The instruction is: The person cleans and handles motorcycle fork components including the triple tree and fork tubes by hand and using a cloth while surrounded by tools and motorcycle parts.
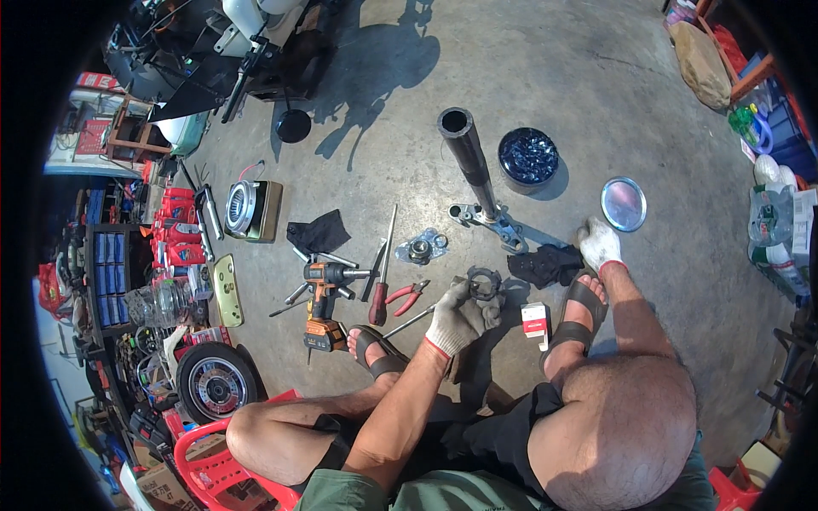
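Sitting on the concrete floor (545, 94), we've got our gloved left hand (458, 317) gripping a dark metal ring part (486, 282) mid-floor, our gloved right hand (599, 243) loosely touching a black rag (545, 264), a small red-and-white box (535, 321) just beside our sandal (579, 311).

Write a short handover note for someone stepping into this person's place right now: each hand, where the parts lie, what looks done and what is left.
Left hand, gloved, grips a dark ring-shaped part above the floor.
Right hand, gloved, rests on a black rag on the floor.
Black tube with bracket lies ahead; a round bearing plate, red pliers, a screwdriver and a cordless drill sit left of it.
Done: ring is off and in hand.
Left: the other parts lie loose; nothing looks fitted together.
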A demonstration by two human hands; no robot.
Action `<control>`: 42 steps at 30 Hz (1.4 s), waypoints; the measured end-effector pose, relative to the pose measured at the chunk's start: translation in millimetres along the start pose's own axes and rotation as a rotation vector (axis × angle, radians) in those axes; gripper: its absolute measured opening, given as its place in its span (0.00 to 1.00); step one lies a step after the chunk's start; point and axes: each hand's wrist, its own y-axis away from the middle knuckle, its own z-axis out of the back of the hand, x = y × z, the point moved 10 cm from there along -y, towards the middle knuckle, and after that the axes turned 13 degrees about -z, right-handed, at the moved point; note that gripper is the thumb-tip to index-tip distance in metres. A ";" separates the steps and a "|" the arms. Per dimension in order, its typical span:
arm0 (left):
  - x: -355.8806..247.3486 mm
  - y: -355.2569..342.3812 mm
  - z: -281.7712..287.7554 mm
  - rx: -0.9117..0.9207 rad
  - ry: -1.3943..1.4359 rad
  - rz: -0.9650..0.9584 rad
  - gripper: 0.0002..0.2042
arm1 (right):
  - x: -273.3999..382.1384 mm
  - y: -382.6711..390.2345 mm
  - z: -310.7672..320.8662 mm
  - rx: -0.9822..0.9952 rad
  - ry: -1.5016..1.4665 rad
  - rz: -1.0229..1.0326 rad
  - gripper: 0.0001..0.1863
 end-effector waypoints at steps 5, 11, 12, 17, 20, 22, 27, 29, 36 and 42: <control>2.7 0.7 -15.1 0.172 0.065 0.049 0.17 | 3.5 3.4 4.6 0.001 -0.020 -0.003 0.19; 1.9 0.8 5.4 -0.019 0.030 0.024 0.17 | 4.5 2.6 2.9 0.018 -0.009 -0.013 0.19; 2.9 0.5 10.1 -0.077 0.015 0.022 0.19 | 3.3 2.2 2.4 0.018 -0.008 -0.015 0.19; 5.4 1.6 17.2 -0.140 -0.011 0.033 0.23 | 4.7 3.6 4.2 0.001 -0.025 -0.005 0.19; 4.6 3.3 21.8 -0.213 -0.043 0.021 0.24 | 3.8 2.3 2.8 0.004 -0.026 -0.006 0.19; 4.1 3.4 21.4 -0.210 -0.043 0.018 0.23 | 3.0 0.9 1.4 0.008 -0.025 -0.003 0.19; 5.0 2.6 16.2 -0.167 -0.052 0.023 0.20 | 0.2 0.8 1.4 0.006 -0.022 -0.011 0.19; 2.7 2.8 22.0 -0.195 -0.072 0.005 0.19 | 1.4 1.6 2.1 0.007 -0.022 -0.017 0.19; 2.5 2.2 17.5 -0.131 -0.056 -0.004 0.17 | 2.7 2.3 3.3 -0.002 -0.025 -0.008 0.19; 1.8 1.2 18.1 -0.095 -0.074 -0.025 0.15 | 1.4 2.3 2.1 0.023 -0.017 -0.023 0.20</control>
